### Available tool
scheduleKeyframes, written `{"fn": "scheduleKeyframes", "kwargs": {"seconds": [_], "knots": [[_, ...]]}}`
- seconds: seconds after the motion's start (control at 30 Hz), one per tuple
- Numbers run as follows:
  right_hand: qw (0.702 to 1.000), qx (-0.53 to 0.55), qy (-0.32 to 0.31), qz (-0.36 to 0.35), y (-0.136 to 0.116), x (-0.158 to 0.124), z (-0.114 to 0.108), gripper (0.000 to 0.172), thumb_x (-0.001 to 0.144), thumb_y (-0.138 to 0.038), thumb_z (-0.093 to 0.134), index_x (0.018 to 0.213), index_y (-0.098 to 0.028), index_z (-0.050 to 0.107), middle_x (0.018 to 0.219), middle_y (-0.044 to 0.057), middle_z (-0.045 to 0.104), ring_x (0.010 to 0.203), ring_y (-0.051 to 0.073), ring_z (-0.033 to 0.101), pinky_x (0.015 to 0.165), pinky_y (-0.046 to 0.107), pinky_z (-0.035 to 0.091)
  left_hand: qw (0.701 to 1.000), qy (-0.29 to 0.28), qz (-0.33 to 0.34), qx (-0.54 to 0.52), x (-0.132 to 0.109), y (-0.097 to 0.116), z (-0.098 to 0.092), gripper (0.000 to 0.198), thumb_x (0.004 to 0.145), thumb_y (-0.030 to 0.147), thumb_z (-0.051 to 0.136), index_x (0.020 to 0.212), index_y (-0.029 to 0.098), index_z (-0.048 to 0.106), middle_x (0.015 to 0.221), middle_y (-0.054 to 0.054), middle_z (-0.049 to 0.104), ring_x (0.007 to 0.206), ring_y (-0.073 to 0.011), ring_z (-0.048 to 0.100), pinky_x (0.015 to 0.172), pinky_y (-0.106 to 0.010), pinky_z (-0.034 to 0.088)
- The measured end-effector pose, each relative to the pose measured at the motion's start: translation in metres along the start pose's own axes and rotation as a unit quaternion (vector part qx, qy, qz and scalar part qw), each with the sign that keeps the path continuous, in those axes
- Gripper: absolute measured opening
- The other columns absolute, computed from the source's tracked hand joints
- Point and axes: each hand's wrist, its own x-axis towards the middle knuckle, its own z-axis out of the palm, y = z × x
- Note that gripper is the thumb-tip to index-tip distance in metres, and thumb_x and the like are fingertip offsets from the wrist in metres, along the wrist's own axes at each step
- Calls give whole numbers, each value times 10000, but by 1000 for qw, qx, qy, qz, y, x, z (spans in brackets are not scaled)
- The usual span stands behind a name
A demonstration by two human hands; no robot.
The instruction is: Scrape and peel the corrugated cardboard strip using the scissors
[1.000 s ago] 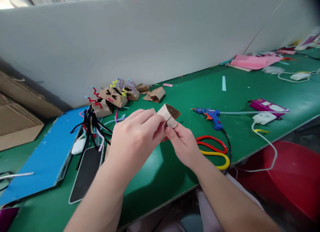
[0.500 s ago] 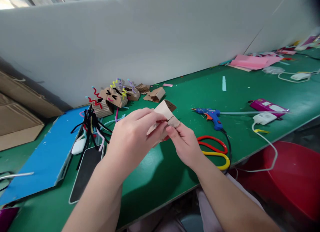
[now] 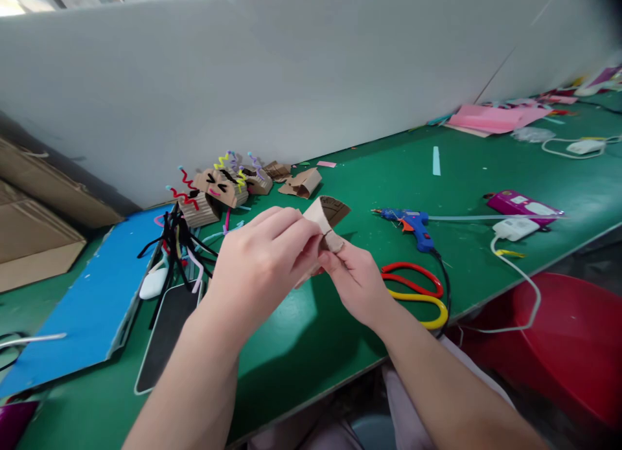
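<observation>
A folded piece of brown cardboard [image 3: 334, 212] with dark print on its inner side is held above the green table, between my two hands. My left hand [image 3: 272, 269] pinches it from the left, its fingertips pressed together at the middle of the piece. From the right, my right hand [image 3: 357, 281] grips its lower edge, thumb on the near face. My fingers hide much of the cardboard. Beyond it lie a bent cardboard piece [image 3: 305, 183] and cardboard figures [image 3: 218, 190] with faces and coiled pipe-cleaner antennae.
Right of my hands are a blue glue gun [image 3: 411, 225] and red-and-yellow scissors handles [image 3: 420, 307]. To the left lie black pipe cleaners [image 3: 177, 243], a phone [image 3: 168, 340] and a blue board [image 3: 82, 307]. A white partition [image 3: 291, 74] stands behind; a red stool [image 3: 573, 346] is at right.
The cardboard has turned and opened slightly, so more of its printed inner side shows. My left fingers have curled in a little; things on the table have stayed put.
</observation>
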Motion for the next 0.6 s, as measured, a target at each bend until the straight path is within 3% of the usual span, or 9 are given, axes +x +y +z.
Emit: {"fn": "scheduleKeyframes", "kwargs": {"seconds": [0.13,0.33,0.6], "knots": [[999,41,-7,29,-3,0,2,242,908,-339,407,898,-183,591,735,1,594,673,110,562,612,221,470,997,-26,-54,-40,2,1,-1,116,801,162,511,728,159,601,710,-26,620,628,-110,554,540,-205,432],[997,67,6,40,-4,-1,4,251,899,-368,427,842,-189,592,720,-8,604,653,100,575,625,210,483,985,-38,-121,-113,5,2,-3,114,783,203,534,691,182,598,660,-5,610,574,-98,534,489,-195,406],[1000,0,8,6,-1,-2,0,236,914,-320,403,853,-184,586,745,8,602,670,106,570,631,224,483,996,27,-31,-74,0,0,-3,88,820,237,566,795,201,643,783,-23,671,703,-130,607,591,-225,473]]}}
